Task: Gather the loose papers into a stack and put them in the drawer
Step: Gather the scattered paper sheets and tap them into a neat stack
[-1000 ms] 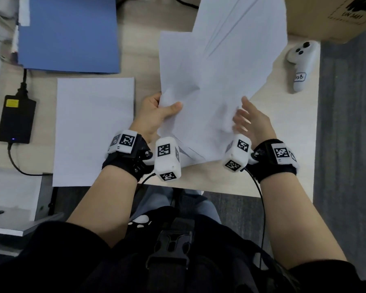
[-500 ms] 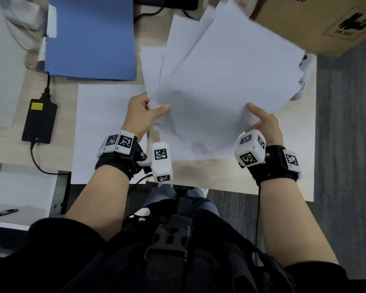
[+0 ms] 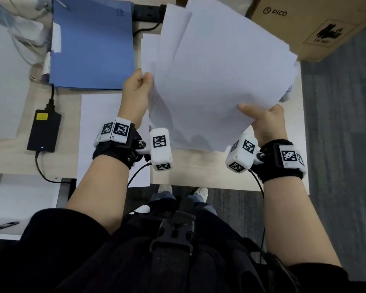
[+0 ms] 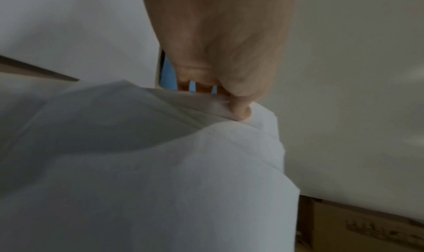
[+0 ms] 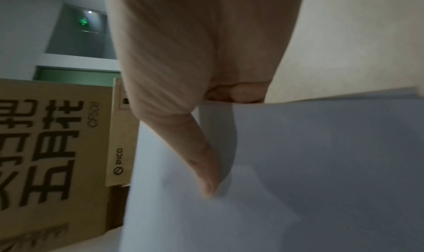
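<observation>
I hold a fanned bunch of white papers [image 3: 216,81] lifted above the desk, between both hands. My left hand [image 3: 138,87] pinches the bunch at its left edge, thumb on top; in the left wrist view the left hand [image 4: 229,96] grips the sheets [image 4: 149,165] with curled fingers. My right hand [image 3: 262,119] grips the lower right corner, thumb lying flat across the top sheet; the right wrist view shows that right hand [image 5: 206,147] on the papers [image 5: 298,165]. One more white sheet [image 3: 101,127] lies flat on the desk under my left wrist. No drawer is in view.
A blue folder [image 3: 93,43] lies at the back left, a black power adapter [image 3: 44,130] with its cable at the left. A brown PICO cardboard box [image 3: 304,24] stands at the back right. The desk's front edge [image 3: 220,187] runs below my wrists.
The bunch has turned clockwise and risen toward the camera. My right hand has gone from fingers spread at the edge to a grip on the lower right corner. My left hand slid up the left edge.
</observation>
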`<control>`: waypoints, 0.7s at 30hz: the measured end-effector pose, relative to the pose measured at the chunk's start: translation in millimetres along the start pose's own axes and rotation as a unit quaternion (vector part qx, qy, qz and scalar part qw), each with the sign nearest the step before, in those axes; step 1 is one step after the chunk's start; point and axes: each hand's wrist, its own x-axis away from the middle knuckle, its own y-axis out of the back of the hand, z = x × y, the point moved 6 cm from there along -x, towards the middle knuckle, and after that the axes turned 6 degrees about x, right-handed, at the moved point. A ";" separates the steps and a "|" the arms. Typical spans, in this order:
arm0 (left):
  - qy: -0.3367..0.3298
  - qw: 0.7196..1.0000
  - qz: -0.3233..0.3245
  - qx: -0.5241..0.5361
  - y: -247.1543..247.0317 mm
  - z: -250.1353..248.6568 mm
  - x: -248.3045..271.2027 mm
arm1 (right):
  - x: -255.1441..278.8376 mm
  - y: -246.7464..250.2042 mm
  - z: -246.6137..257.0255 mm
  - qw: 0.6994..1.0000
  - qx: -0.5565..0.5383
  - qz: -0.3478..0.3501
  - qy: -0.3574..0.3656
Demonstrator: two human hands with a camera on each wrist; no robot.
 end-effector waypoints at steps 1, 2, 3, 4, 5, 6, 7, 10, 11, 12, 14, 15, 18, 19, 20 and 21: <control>-0.009 1.000 0.008 0.010 -1.0 -4.4 -1.0 | 0.5 0.1 3.3 1.000 0.011 0.000 0.014; -0.015 1.000 0.013 0.018 -1.2 -7.2 -1.8 | 0.7 0.8 5.5 0.999 0.022 -0.005 0.025; -0.015 0.999 0.013 0.027 -1.1 -10.7 -1.3 | 1.6 1.6 8.3 0.999 0.029 -0.013 0.035; -0.020 0.999 0.014 0.039 -2.0 -12.6 -3.5 | 2.9 2.5 11.2 0.998 0.032 -0.021 0.045; -0.020 0.998 0.015 0.051 -3.8 -15.7 -3.5 | 4.0 3.5 13.1 0.998 0.031 -0.030 0.055; -0.018 0.997 0.017 0.070 -7.6 -20.4 -1.1 | 5.1 3.9 13.9 0.997 0.028 -0.037 0.060; -0.007 0.996 0.020 0.089 -11.9 -22.4 1.2 | 6.6 3.8 13.3 0.997 0.022 -0.044 0.059; 0.013 0.995 0.056 0.087 -28.2 -22.4 16.6 | 12.9 2.0 3.1 0.998 0.005 -0.059 0.032; 0.016 0.995 0.064 0.077 -31.6 -19.7 21.9 | 15.7 -0.2 -0.9 0.998 0.004 -0.058 0.022; 0.016 0.996 0.067 0.059 -32.8 -16.6 26.9 | 18.0 -2.8 -3.9 0.998 0.004 -0.054 0.014; 0.014 0.997 0.076 0.029 -34.0 -12.5 33.4 | 20.0 -6.2 -6.4 0.999 0.002 -0.054 0.005; 0.014 0.996 0.084 0.027 -35.4 -10.3 33.8 | 20.2 -6.9 -5.0 0.998 0.004 -0.060 0.008; -0.023 0.994 0.109 0.021 -37.7 -14.3 33.8 | 21.5 -10.2 5.8 0.996 0.012 -0.073 0.039; -0.040 0.992 0.118 0.031 -37.9 -16.3 31.8 | 22.2 -11.4 10.0 0.996 0.007 -0.076 0.050; -0.046 0.992 0.112 0.041 -35.7 -16.8 27.9 | 23.5 -12.6 14.4 0.995 -0.003 -0.079 0.061; -0.053 0.992 0.100 0.054 -32.8 -17.5 23.9 | 24.6 -13.6 18.9 0.994 -0.012 -0.077 0.072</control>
